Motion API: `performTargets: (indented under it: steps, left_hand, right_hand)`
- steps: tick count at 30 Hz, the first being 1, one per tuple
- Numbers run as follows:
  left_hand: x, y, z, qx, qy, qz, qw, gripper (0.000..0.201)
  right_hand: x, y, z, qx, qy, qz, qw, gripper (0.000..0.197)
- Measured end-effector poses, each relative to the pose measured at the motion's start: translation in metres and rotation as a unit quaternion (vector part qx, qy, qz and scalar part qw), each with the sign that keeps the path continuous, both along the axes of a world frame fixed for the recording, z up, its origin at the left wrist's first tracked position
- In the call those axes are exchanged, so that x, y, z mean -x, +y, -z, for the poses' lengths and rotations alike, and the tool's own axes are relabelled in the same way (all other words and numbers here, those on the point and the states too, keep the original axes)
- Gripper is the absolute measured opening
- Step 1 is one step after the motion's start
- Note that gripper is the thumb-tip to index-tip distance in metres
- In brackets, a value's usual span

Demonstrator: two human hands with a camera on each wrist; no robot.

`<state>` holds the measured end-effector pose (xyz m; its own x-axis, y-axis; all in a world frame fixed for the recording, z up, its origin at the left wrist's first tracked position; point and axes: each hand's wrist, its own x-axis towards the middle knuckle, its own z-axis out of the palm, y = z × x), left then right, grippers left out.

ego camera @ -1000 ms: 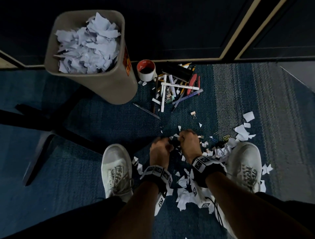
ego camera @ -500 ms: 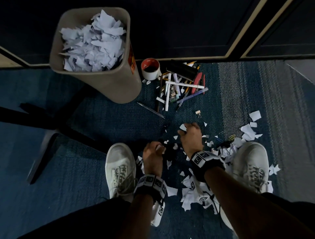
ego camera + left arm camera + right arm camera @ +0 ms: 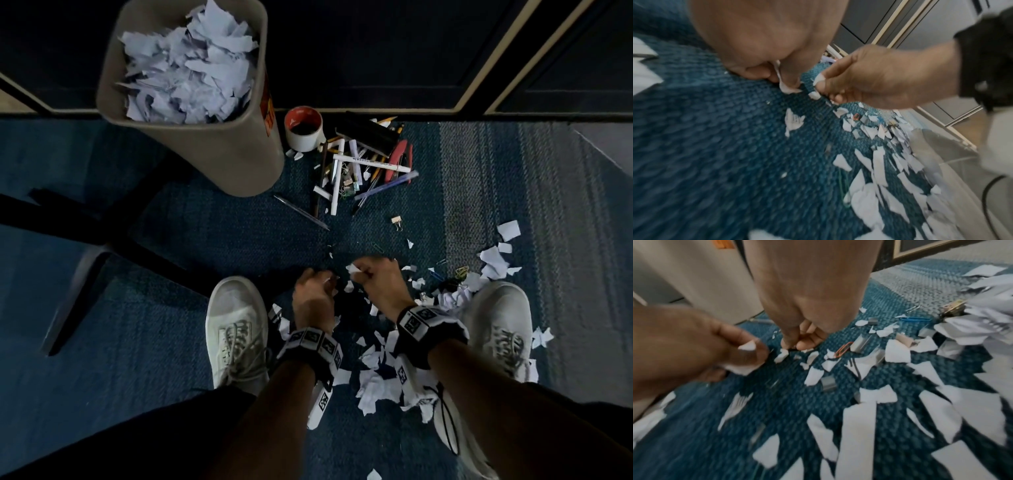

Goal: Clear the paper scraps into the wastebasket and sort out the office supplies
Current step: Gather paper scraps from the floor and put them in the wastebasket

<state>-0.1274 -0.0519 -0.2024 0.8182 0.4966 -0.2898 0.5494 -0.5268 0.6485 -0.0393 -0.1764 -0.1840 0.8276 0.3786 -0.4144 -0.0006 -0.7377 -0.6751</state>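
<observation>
Crouched over the carpet (image 3: 171, 325), both my hands pinching paper scraps (image 3: 380, 380): left hand (image 3: 313, 294) and right hand (image 3: 375, 277) gather small bits so 1 trip feeds the nearly full wastebasket (image 3: 219, 154).

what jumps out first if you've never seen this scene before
The tan wastebasket at upper left, heaped with torn white paper, draws the eye first. Then the left hand and right hand, low over the blue carpet between two white sneakers, each pinching paper scraps from the litter there. Beside the basket lies a jumble of pens and markers next to a white mug.
</observation>
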Motion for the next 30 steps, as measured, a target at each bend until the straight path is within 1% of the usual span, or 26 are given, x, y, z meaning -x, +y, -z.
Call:
performTargets:
  steps: [2,4,6,8,9,10,12,13,14,15,16,17,19,20,21,23,24,25,26,28,29,30]
  left_hand:
    - [-0.002,-0.002,0.0,-0.016,0.004,0.003,1.0,0.017]
    - [-0.001,-0.001,-0.002,-0.012,0.0,0.0,1.0,0.015]
    - [0.005,0.002,-0.001,0.005,-0.023,-0.019,1.0,0.011]
    - [0.015,0.005,-0.001,0.03,-0.053,-0.07,0.996,0.012]
    - [0.021,0.006,-0.003,0.05,-0.071,-0.095,0.992,0.016]
    - [0.026,0.006,-0.004,0.071,-0.088,-0.114,0.987,0.025]
    - [0.033,0.007,-0.009,0.085,-0.123,-0.127,0.981,0.054]
    - [0.034,0.007,-0.01,0.084,-0.133,-0.126,0.98,0.061]
    - [0.034,0.008,-0.01,0.08,-0.131,-0.124,0.98,0.061]
    - [0.032,0.01,-0.01,0.077,-0.119,-0.122,0.982,0.051]
    - [0.029,0.012,-0.011,0.078,-0.102,-0.118,0.985,0.036]
    - [0.025,0.013,-0.01,0.082,-0.089,-0.115,0.986,0.025]
    - [0.018,0.013,-0.011,0.077,-0.081,-0.11,0.988,0.02]
    - [0.015,0.013,-0.013,0.088,-0.072,-0.115,0.987,0.013]
    - [0.012,0.011,-0.017,0.102,-0.06,-0.12,0.986,0.011]
    - [0.007,0.01,-0.019,0.111,-0.036,-0.118,0.986,0.031]
    - [0.007,0.01,-0.018,0.103,-0.026,-0.105,0.989,0.037]
    - [0.007,0.01,-0.016,0.087,-0.018,-0.084,0.992,0.039]
    - [0.006,0.009,-0.018,0.062,-0.006,-0.062,0.996,0.037]
    - [0.004,0.009,-0.02,0.024,0.011,-0.029,0.999,0.026]
    - [0.001,0.009,-0.023,0.008,0.018,-0.013,1.0,0.024]
    - [-0.001,0.009,-0.024,0.0,0.046,0.005,0.999,0.025]
  right_hand:
    - [0.007,0.0,0.004,-0.001,0.003,0.006,1.0,0.027]
    - [0.011,0.003,0.007,0.007,-0.013,-0.002,1.0,0.03]
    - [0.013,0.008,0.009,0.026,-0.028,-0.022,0.999,0.023]
    - [0.015,0.012,0.009,0.041,-0.029,-0.037,0.998,0.012]
    - [0.016,0.013,0.008,0.037,-0.025,-0.034,0.998,0.012]
    - [0.016,0.015,0.009,0.028,-0.02,-0.023,0.999,0.013]
    - [0.015,0.015,0.006,0.011,-0.01,0.007,1.0,0.015]
    - [0.014,0.013,0.003,0.004,-0.005,0.016,1.0,0.016]
    - [0.014,0.01,0.002,-0.005,-0.005,0.023,1.0,0.018]
    - [0.014,0.006,0.0,-0.01,-0.003,0.029,1.0,0.02]
    - [0.015,0.003,0.0,-0.016,-0.003,0.032,0.999,0.02]
    - [0.017,0.0,-0.001,-0.019,0.0,0.032,0.999,0.019]
    - [0.021,-0.004,0.0,-0.021,0.002,0.038,0.999,0.019]
    - [0.023,-0.005,0.001,-0.022,0.001,0.046,0.999,0.019]
    - [0.024,-0.004,0.0,-0.022,0.001,0.056,0.998,0.017]
    - [0.028,-0.003,-0.003,-0.033,0.002,0.056,0.998,0.011]
    - [0.031,-0.002,-0.004,-0.043,0.004,0.048,0.998,0.006]
    - [0.035,-0.002,-0.006,-0.05,0.001,0.032,0.998,0.005]
    - [0.039,-0.001,-0.004,-0.059,-0.017,0.014,0.998,0.009]
    - [0.044,0.001,0.002,-0.039,-0.045,-0.026,0.998,0.006]
    - [0.045,0.004,0.003,-0.015,-0.043,-0.038,0.998,0.013]
    - [0.047,0.005,0.006,0.006,-0.053,-0.055,0.997,0.021]
